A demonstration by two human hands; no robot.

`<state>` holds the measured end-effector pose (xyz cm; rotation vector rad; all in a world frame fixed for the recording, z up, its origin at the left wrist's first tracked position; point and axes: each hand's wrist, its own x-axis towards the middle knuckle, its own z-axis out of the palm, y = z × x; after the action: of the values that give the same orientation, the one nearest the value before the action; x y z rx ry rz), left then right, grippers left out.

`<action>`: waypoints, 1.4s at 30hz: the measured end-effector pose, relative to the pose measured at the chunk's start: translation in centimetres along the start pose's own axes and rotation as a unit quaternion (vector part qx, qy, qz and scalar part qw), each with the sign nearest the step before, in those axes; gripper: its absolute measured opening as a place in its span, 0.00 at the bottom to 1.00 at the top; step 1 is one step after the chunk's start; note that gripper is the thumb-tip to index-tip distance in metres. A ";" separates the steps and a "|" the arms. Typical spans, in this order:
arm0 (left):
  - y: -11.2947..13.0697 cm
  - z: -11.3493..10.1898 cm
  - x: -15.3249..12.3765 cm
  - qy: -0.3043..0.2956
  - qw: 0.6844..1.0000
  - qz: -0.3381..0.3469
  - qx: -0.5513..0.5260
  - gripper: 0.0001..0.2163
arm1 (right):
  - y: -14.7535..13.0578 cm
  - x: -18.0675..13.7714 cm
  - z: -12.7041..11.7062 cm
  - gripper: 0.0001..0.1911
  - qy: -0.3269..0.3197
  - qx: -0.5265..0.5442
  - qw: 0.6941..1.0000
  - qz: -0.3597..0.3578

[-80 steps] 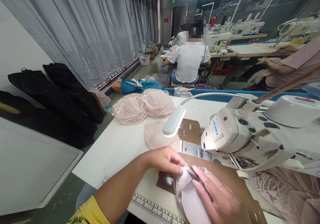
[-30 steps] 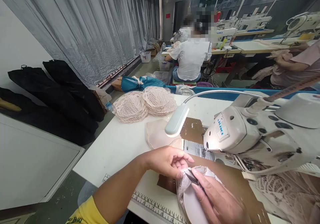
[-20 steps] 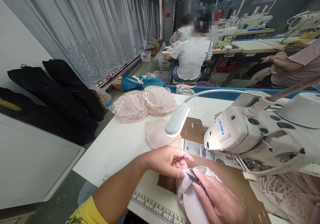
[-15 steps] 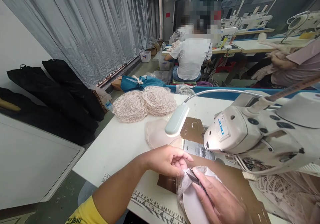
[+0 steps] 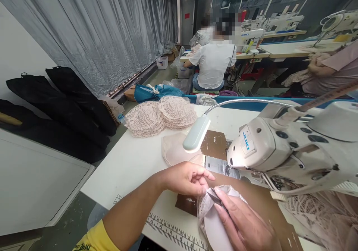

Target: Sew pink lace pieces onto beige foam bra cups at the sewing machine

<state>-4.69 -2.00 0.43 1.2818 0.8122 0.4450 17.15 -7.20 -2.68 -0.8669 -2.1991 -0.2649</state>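
Observation:
My left hand (image 5: 186, 178) pinches the upper edge of a lace-covered bra cup (image 5: 212, 225) lying at the near edge of the white sewing table (image 5: 134, 165). My right hand (image 5: 246, 226) lies over the cup and grips small dark thread snips (image 5: 214, 196) whose tip touches the lace edge beside my left fingers. The white Juki sewing machine head (image 5: 268, 150) stands just beyond and to the right of both hands.
A gooseneck lamp (image 5: 195, 134) hangs above a foam cup pad (image 5: 175, 150). A stack of pink lace cups (image 5: 162, 116) sits at the far left corner. More lace (image 5: 316, 213) lies under the machine. Other people (image 5: 214, 66) sew at tables behind. Black bags (image 5: 56, 105) lie left.
Almost nothing has moved. Both hands stay on the cup with the snips at the same lace edge; the view has shifted very slightly.

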 end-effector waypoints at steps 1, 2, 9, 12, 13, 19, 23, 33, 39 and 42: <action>0.0 0.0 0.0 0.001 1.000 -0.001 0.002 0.20 | -0.1 0.1 -0.1 0.14 0.002 0.000 1.000 0.002; 0.1 0.0 0.0 0.002 1.000 -0.001 0.003 0.20 | -0.1 0.2 -0.1 0.14 0.004 0.000 1.000 0.004; -0.2 -0.1 0.2 -0.009 0.998 -0.012 -0.055 0.21 | 0.0 -0.2 -0.1 0.13 0.011 -0.017 1.000 -0.020; -0.4 -0.1 0.4 -0.012 0.996 -0.011 -0.087 0.21 | 0.3 -1.0 0.0 0.18 -0.013 -0.027 0.999 -0.028; -0.5 -0.1 0.5 -0.015 0.995 -0.011 -0.095 0.21 | 0.4 -1.2 0.1 0.20 -0.023 -0.023 0.999 -0.028; -0.9 -0.3 0.7 -0.012 0.997 -0.017 -0.069 0.20 | 0.5 -1.2 0.1 0.21 -0.036 0.031 0.998 0.038; -0.7 -0.6 0.8 0.001 0.999 -0.051 0.001 0.18 | 1.1 -0.6 -0.3 0.21 -0.098 0.042 0.961 0.257; -1.1 -0.4 1.0 -0.018 0.990 -0.046 0.131 0.28 | 1.1 -0.6 -0.1 0.24 -0.190 0.189 0.870 0.415; -1.5 0.8 1.4 0.029 0.993 -0.004 0.114 0.22 | 1.3 -1.1 0.3 0.25 -0.205 0.209 0.868 0.401; -1.4 1.0 1.3 0.000 0.998 0.002 0.061 0.21 | 1.2 -0.8 0.1 0.26 -0.223 0.210 0.856 0.416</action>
<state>-3.24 -2.13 -1.22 1.3961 0.8467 0.4038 18.25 -6.62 -3.39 -1.6180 -1.9107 0.8809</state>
